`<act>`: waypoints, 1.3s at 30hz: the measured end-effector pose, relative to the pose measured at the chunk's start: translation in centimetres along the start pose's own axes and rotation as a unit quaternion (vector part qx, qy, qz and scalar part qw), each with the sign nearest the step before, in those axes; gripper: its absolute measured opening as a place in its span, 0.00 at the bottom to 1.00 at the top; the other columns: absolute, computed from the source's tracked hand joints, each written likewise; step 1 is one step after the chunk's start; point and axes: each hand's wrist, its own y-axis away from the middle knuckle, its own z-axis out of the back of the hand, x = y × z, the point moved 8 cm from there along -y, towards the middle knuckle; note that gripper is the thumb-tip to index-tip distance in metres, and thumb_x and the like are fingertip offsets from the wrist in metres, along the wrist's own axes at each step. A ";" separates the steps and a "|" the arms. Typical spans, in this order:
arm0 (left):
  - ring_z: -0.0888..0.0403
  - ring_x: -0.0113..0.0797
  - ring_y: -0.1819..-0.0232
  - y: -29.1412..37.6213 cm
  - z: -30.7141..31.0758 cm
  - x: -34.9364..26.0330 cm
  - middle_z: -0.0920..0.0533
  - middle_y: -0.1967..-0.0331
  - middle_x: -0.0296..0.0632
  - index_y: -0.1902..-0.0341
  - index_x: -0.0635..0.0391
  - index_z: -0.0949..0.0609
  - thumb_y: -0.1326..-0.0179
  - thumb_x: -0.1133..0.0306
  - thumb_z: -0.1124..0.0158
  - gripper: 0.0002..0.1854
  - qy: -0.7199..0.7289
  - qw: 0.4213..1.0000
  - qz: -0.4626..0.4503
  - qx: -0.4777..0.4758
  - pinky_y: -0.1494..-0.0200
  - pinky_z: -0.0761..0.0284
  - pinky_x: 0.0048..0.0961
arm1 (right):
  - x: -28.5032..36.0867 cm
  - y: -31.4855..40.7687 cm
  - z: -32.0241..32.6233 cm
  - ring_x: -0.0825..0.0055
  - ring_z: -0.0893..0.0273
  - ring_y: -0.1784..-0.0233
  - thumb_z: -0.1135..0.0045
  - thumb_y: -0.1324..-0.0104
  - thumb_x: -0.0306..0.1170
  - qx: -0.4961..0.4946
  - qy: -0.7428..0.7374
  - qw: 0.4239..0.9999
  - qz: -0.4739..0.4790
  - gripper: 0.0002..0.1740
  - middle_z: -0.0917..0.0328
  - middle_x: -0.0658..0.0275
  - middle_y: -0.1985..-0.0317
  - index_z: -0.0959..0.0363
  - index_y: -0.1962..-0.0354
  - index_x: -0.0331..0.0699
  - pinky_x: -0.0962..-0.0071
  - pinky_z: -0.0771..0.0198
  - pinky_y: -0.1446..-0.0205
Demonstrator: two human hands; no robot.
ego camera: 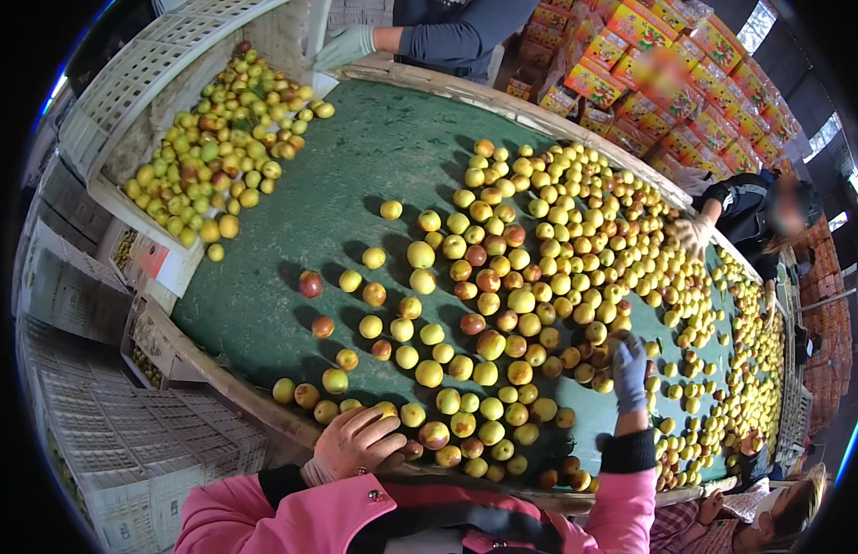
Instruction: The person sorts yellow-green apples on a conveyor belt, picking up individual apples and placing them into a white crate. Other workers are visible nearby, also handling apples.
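Note:
Many yellow-green jujubes (521, 300), some blushed reddish brown, lie spread over a green sorting table (373, 152). My left hand (359, 440), its fingers bare, rests at the table's near wooden edge. Its fingers are bent and slightly apart, with jujubes close around the fingertips and the palm hidden. Farther right, my right hand (629, 370) wears a grey-blue glove and reaches over the table. Its fingertips point down beside a cluster of darker brown jujubes (598, 356); whether they grip one is hidden.
A tipped white plastic crate (172, 41) at the far left has jujubes spilling from its mouth. A co-worker's gloved hand (346, 48) touches it. Another person's gloved hand (693, 234) reaches among the fruit. Printed cartons (629, 76) are stacked behind; white crates (145, 443) stand left.

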 end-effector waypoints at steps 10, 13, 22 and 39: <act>0.20 0.42 0.50 0.5 2.0 1.0 0.19 0.55 0.36 0.63 0.49 0.17 0.52 0.58 0.29 0.14 0.034 0.998 -0.028 -0.054 0.49 0.19 0.39 | 6.9 9.0 -9.1 0.81 0.23 0.64 0.31 0.40 0.32 0.031 -0.088 0.996 0.000 0.24 0.20 0.68 0.62 0.24 0.47 0.33 0.79 0.25 0.58; 0.20 0.46 0.50 1.1 2.3 1.4 0.19 0.52 0.37 0.62 0.49 0.16 0.51 0.61 0.29 0.13 0.041 0.996 -0.027 -0.069 0.50 0.19 0.43 | 12.1 9.2 -10.7 0.76 0.19 0.58 0.26 0.44 0.36 0.007 0.078 0.988 0.137 0.30 0.16 0.61 0.60 0.24 0.46 0.33 0.73 0.23 0.50; 0.21 0.46 0.49 2.7 2.3 2.3 0.19 0.50 0.38 0.59 0.49 0.17 0.53 0.64 0.28 0.15 0.030 0.991 -0.031 -0.126 0.47 0.22 0.43 | 14.7 11.7 -14.6 0.82 0.23 0.59 0.27 0.42 0.33 0.103 -0.108 0.985 0.081 0.26 0.22 0.68 0.59 0.26 0.48 0.34 0.79 0.25 0.55; 0.18 0.41 0.56 2.5 3.2 4.2 0.17 0.58 0.37 0.66 0.52 0.17 0.57 0.64 0.30 0.13 0.043 0.993 -0.036 -0.105 0.54 0.18 0.38 | 8.5 17.8 -15.7 0.84 0.28 0.75 0.46 0.36 0.28 0.129 -0.419 0.875 -0.207 0.15 0.19 0.61 0.65 0.23 0.53 0.32 0.89 0.33 0.72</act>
